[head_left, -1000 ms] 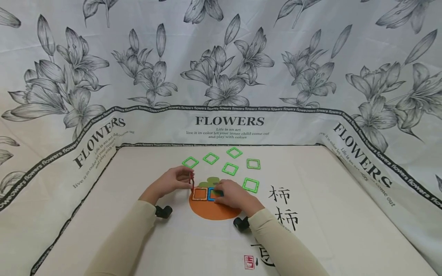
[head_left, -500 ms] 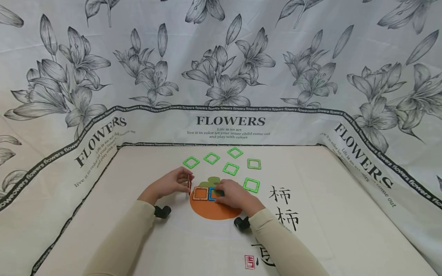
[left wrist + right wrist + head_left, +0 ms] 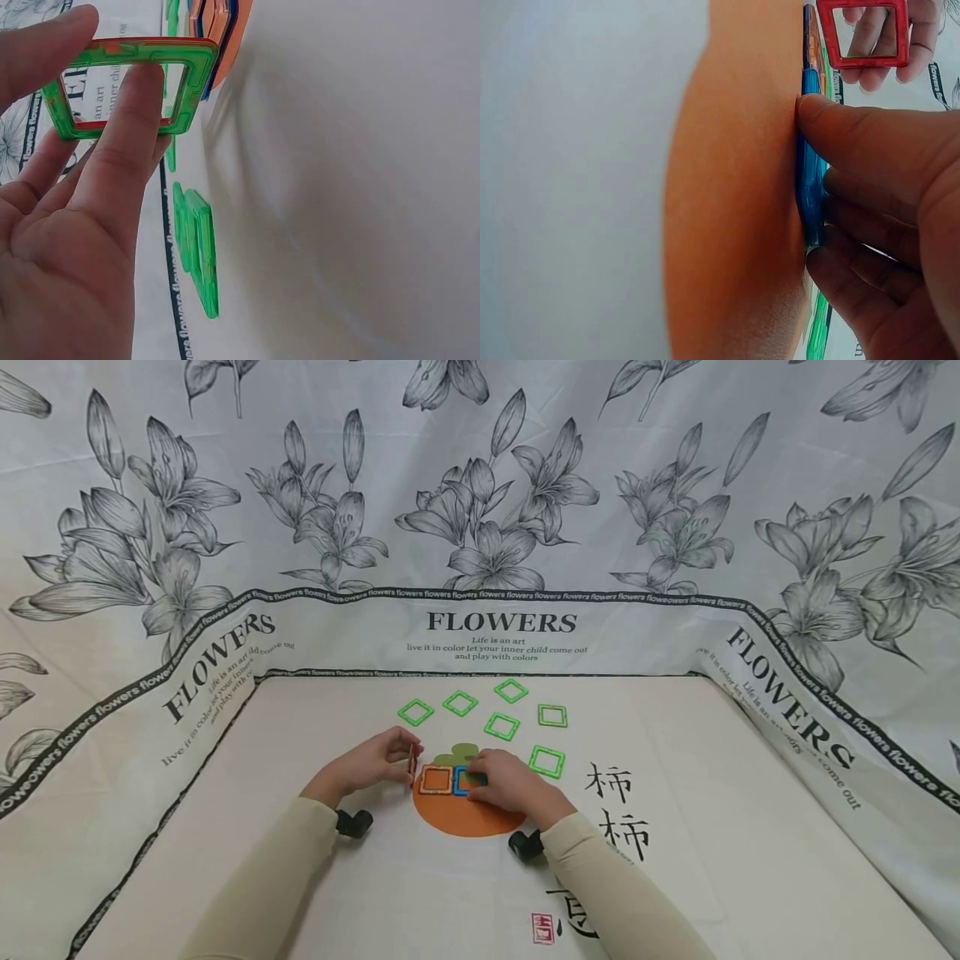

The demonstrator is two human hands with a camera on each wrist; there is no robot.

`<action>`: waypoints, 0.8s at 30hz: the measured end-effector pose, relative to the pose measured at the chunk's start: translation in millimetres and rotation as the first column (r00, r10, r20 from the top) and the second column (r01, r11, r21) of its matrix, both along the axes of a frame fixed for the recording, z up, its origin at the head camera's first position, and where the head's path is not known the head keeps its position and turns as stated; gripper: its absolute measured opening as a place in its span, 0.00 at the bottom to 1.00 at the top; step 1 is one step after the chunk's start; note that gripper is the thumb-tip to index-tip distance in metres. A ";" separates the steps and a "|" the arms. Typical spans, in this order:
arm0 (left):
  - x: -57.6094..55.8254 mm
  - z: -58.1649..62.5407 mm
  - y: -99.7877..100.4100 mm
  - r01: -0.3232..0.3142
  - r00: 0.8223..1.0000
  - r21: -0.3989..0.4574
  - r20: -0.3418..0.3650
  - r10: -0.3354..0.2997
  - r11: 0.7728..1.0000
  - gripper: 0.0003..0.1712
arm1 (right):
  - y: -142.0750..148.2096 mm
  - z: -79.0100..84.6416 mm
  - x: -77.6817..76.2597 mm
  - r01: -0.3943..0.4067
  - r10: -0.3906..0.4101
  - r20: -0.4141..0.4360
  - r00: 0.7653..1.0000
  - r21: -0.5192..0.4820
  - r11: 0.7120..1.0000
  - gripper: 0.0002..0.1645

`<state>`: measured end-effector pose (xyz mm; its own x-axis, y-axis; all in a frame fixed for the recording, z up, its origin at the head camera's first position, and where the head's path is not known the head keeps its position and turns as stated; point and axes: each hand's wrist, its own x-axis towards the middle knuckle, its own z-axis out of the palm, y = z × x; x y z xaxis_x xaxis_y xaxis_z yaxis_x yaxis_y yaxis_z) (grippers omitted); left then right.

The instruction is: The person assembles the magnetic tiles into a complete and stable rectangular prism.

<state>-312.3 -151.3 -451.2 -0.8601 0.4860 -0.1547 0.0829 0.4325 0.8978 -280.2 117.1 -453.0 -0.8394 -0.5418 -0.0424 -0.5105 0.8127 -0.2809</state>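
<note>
My left hand (image 3: 367,762) pinches a square magnetic tile (image 3: 161,52) on edge, just left of the orange tile. This tile looks green in the left wrist view, with red along its rim, and red in the right wrist view. An orange-framed tile (image 3: 437,767) lies flat on the printed orange fruit. Against its right side is a blue tile (image 3: 808,180), partly covered by my right hand (image 3: 513,781). The right thumb and fingers hold the blue tile by its edges. In the left wrist view, the orange and blue pieces appear layered.
Several green square tiles (image 3: 532,758) lie scattered toward the back of the table. The tablecloth (image 3: 712,827) bears a printed persimmon and black characters. A floral curtain (image 3: 315,635) encloses the back and sides. Black wrist devices (image 3: 354,822) sit under both wrists.
The left hand has drawn its tile slightly left, away from the orange tile's edge, and turned it more upright. The right hand stays on the blue tile.
</note>
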 end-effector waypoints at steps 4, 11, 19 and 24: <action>1.6 -0.7 1.7 -0.020 1.000 -0.009 0.001 0.020 1.000 0.32 | 0.5 -0.7 -0.6 -0.004 0.004 -0.001 1.000 -0.002 1.000 0.26; 1.4 -2.2 3.5 -0.015 1.000 -0.009 0.004 0.015 1.000 0.31 | 0.7 0.9 0.2 -0.006 0.006 0.005 1.000 -0.014 1.000 0.26; 3.6 -1.3 6.6 -0.002 1.000 0.003 0.008 0.002 1.000 0.31 | 0.5 2.3 1.1 -0.006 0.006 0.010 1.000 -0.017 1.000 0.26; 4.2 -0.5 7.0 -0.003 1.000 0.009 0.014 0.003 1.000 0.30 | 0.4 1.4 0.6 -0.004 0.004 0.011 1.000 -0.019 1.000 0.26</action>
